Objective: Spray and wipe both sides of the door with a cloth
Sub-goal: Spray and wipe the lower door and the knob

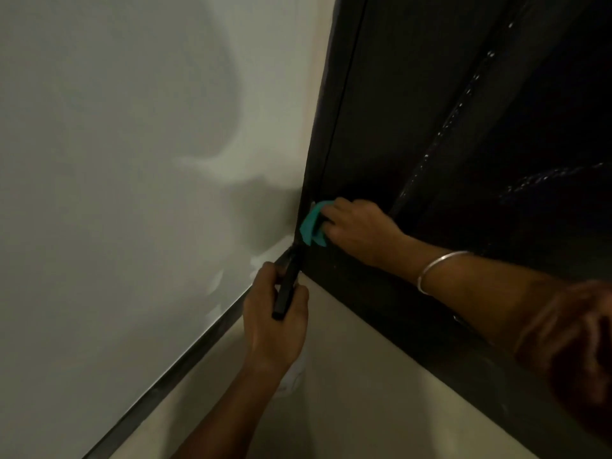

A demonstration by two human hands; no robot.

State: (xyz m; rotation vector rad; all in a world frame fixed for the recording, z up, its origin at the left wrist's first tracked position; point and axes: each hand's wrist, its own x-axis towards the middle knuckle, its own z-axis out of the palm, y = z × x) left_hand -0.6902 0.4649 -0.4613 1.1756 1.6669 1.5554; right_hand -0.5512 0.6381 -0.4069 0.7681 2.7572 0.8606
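1. Door [430,111]: dark panel filling the upper right of the frame, its free edge running from top centre down to the middle. Droplets glint along its raised mouldings at right.
2. Cloth [313,226]: teal, bunched, at frame centre, pressed against the door face just beside the edge.
3. Right hand [357,226]: centre right, fingers curled round the cloth and pressed together, holding it to the door. A silver bangle [440,270] sits on the wrist.
4. Left hand [275,323]: lower centre, fingers and thumb wrapped round the bottom corner of the door's edge, gripping it. A pale object shows below this hand; what it is cannot be told.
5. Wall [116,160]: pale, fills the left half, with a dark skirting strip [172,369] running diagonally at lower left.
6. Floor [364,392]: light beige, lower centre.
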